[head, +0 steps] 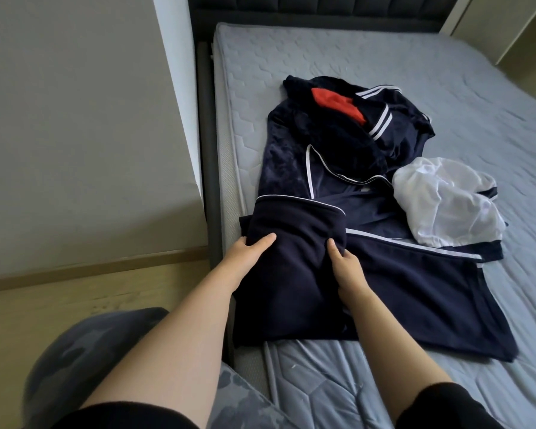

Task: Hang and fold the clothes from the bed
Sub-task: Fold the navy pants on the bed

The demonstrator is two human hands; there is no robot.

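Fold step in hand. Navy garment (285,274) lies doubled on the near left corner of the mattress (415,57), its left side at the edge by the bed frame (206,150). Left hand (245,249) grips that side, thumb on top, fingers tucked under. Right hand (345,264) pinches a crease mid-cloth. The next move is probably another fold or a lift, and needs both grips held level. The unsorted pile (338,144) and white garment (446,205) crowd just behind; bare mattress is open to the right.
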